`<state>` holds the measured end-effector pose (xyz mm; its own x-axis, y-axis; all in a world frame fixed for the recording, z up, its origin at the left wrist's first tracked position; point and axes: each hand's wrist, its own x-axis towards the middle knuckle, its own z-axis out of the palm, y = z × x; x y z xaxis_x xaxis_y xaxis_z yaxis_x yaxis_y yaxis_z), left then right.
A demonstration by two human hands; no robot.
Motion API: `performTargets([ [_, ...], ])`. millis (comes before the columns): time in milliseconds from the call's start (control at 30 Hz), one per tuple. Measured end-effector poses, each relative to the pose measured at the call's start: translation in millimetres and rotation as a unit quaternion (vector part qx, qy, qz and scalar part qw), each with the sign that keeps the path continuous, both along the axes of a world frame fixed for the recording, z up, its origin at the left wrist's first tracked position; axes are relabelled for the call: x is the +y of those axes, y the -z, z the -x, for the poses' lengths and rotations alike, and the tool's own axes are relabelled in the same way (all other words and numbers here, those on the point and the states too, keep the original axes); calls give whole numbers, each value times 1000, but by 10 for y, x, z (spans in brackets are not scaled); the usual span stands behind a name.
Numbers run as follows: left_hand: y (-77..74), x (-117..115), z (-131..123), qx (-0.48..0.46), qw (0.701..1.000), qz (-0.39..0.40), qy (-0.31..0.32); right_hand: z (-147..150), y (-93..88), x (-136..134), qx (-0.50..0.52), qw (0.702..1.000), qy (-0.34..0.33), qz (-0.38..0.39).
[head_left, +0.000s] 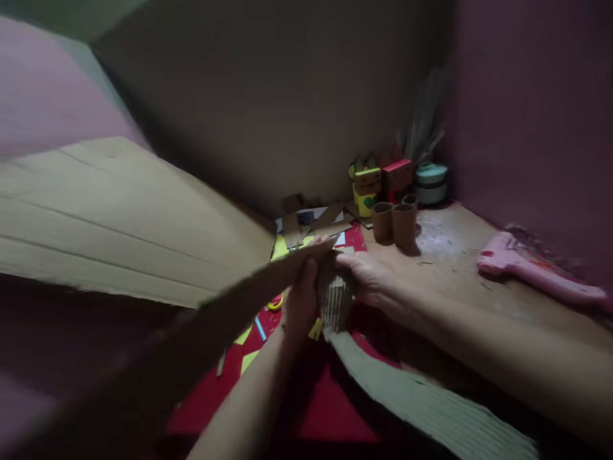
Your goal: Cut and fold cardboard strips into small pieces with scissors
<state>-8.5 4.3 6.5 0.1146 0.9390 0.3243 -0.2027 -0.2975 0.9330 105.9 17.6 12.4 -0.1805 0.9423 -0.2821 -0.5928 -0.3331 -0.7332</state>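
Observation:
Both my hands meet at the middle of the view over a red sheet (330, 409). My left hand (301, 300) is closed around a long flat cardboard strip (215, 319) that runs down to the lower left. My right hand (368, 278) grips a rolled-up piece of corrugated cardboard (335, 297). The loose end of that corrugated strip (421, 399) trails toward the lower right. The picture is dim and blurred.
A big cardboard sheet (105, 217) leans at the left. Cardboard tubes (395, 223), small coloured boxes (366, 185) and a teal container (431, 182) stand at the back. A pink glue gun (531, 268) lies at the right. Paper scraps (306, 230) litter the wooden surface (454, 249).

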Motion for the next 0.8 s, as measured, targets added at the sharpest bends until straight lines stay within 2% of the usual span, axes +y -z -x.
performTargets([
  [133,-50,-16,21,6,999,14,-38,22,20,-15,7,1000,10,15],
  [300,-39,-59,46,122,989,-23,-81,-15,-6,-27,38,999,-9,24],
  [400,-11,-58,79,159,982,-92,-44,-11,-19,-13,56,998,-1,22],
  [467,0,-38,82,139,984,-110,2,5,-13,-12,64,997,2,34],
  [533,3,11,74,76,994,-82,14,20,2,-23,77,996,-10,51],
  [633,-4,133,67,-39,999,-31,-19,24,31,-44,100,992,-44,67],
  [700,-9,207,76,-79,997,-13,-24,15,49,-43,106,991,-51,67],
  [800,-22,240,105,-29,997,-2,-66,-6,67,-17,104,992,-38,57],
])
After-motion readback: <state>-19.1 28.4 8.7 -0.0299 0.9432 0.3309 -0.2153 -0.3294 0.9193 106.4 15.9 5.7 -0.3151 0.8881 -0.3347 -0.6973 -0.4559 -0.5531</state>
